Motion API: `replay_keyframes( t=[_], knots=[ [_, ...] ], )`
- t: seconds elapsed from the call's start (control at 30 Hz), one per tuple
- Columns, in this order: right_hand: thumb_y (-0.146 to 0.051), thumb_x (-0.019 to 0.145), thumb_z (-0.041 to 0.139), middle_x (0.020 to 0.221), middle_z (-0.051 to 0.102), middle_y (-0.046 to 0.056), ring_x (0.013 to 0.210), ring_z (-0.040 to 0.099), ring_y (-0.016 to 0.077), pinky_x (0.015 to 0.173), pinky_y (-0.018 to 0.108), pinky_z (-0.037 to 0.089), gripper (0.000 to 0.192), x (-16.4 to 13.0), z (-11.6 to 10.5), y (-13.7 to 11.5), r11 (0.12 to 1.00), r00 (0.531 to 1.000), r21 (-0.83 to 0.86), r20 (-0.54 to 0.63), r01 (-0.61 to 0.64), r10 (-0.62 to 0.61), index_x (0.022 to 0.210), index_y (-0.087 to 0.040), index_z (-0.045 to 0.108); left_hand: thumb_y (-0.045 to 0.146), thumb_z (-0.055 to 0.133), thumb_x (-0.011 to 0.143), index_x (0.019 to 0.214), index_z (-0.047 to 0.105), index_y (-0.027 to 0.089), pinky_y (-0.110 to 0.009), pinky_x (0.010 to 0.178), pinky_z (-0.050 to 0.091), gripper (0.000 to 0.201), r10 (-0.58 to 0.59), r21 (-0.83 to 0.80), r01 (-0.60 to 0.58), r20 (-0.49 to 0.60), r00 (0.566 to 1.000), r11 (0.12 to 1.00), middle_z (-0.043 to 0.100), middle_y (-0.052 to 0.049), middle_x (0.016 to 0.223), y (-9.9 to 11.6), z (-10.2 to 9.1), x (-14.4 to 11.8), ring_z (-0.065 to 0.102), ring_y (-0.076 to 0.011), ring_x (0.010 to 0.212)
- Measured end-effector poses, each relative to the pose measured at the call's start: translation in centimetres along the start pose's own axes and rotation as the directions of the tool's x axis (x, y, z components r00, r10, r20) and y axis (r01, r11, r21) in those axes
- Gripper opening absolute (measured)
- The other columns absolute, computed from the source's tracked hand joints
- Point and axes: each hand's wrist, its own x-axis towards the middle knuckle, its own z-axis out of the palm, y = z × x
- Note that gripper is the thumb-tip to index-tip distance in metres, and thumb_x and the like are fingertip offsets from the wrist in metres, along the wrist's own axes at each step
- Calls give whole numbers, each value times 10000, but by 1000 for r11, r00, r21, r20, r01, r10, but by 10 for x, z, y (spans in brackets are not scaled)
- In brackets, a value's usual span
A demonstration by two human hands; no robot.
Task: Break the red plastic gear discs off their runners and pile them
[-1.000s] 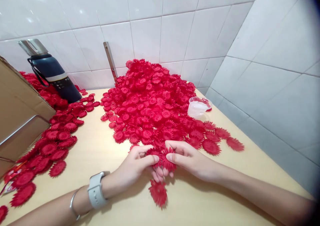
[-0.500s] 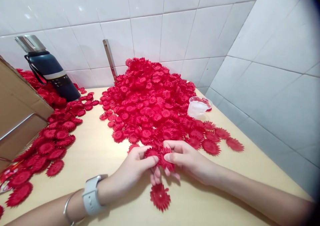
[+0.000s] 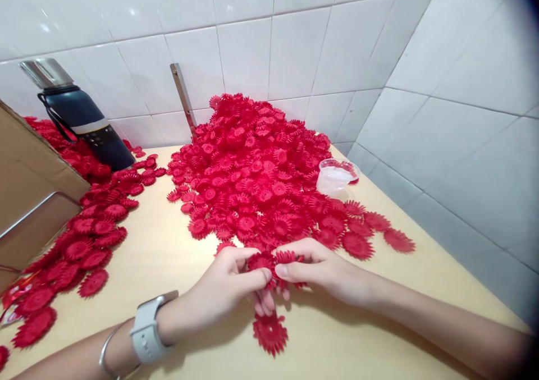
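1. The left hand (image 3: 229,282) and the right hand (image 3: 320,270) meet at the near middle of the pale wooden tabletop (image 3: 177,256), thumb tips almost touching. Between them they pinch a small cluster of red plastic daisy-shaped flower pieces (image 3: 269,263). Holding it from both sides keeps the cluster off the table and lets each hand steady or turn a part against the other.

2. Both hands are curled nearly closed: thumbs press on top of the petals, index fingers arch over them, and the remaining fingers (image 3: 263,301) tuck beneath as support. How many pieces are in the grip cannot be told.

3. At 6 o'clock from the hands, just below the fingertips, a single red flower piece (image 3: 270,332) lies flat on the table, apart from every pile.

4. At 12 o'clock rises the big heap of loose red flower pieces (image 3: 256,172), banked against the white tiled wall (image 3: 295,49). Its near edge reaches the hands, so a fresh piece is only a short reach away.

5. At 9 to 10 o'clock a flatter spread of red flower pieces (image 3: 84,239) runs along the left side, kept separate from the heap by a bare strip of table, beside a brown cardboard box (image 3: 29,195).

6. At 10 o'clock stands a dark blue insulated bottle with a steel cap (image 3: 84,122); at 1 o'clock a small clear plastic cup (image 3: 334,178) sits at the heap's right edge.

7. The left wrist wears a white-strapped watch (image 3: 147,326) and a thin metal bangle (image 3: 107,352).
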Motion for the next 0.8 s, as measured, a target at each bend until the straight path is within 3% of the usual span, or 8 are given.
replay_keyframes(
  t=[0.2,0.33,0.4,0.47,0.6,0.67,0.8],
  knots=[
    [-150,703,518,624,633,79,583,578,147,603,282,442,172,3,-5,14,947,998,318,60,-48,31,673,-47,653,147,466,742,616,636,67,-187,407,434,227,-99,-141,103,35,994,985,588,-35,443,5,0,-1,541,-97,381],
    [-150,719,500,747,663,112,684,602,154,680,273,448,198,2,-11,5,903,996,427,-94,50,-11,611,-71,646,109,482,736,541,608,84,-195,498,478,234,1,-185,-19,-94,996,983,622,-37,469,0,-8,2,579,-100,440],
    [-202,780,493,723,649,98,690,596,155,683,282,446,264,2,-12,1,941,987,328,-159,81,-29,572,-95,615,140,474,760,561,609,79,-173,476,462,248,-35,-228,17,-76,997,974,622,-39,471,-6,-8,4,565,-83,419],
    [-259,803,508,651,616,60,619,568,134,617,268,443,245,2,-12,0,980,977,187,-214,63,-22,648,-101,612,169,481,768,673,621,75,-197,506,486,193,-64,-212,55,-39,997,976,652,-63,553,-11,-7,7,606,-109,477],
    [-295,796,549,633,532,-16,564,490,91,524,210,400,160,-1,-9,1,984,914,-170,-387,59,-122,732,-148,555,134,456,750,936,582,119,-291,593,521,225,-51,-224,25,-107,993,974,670,-63,639,-10,-7,7,656,-170,583],
    [-281,823,511,667,529,-17,607,497,99,549,211,410,136,-3,-7,0,924,890,-379,-400,57,-219,757,-168,549,111,431,748,977,550,156,-309,597,517,261,-31,-269,-3,-121,992,963,665,-52,651,-7,-7,5,656,-175,598],
    [-179,861,412,953,609,44,895,558,161,789,283,450,215,-6,-7,0,715,871,-693,-289,97,-398,982,-202,588,86,447,740,782,547,141,-299,598,505,121,6,-306,-38,-103,995,951,641,-67,748,-4,-8,4,642,-180,664]
  ],
)
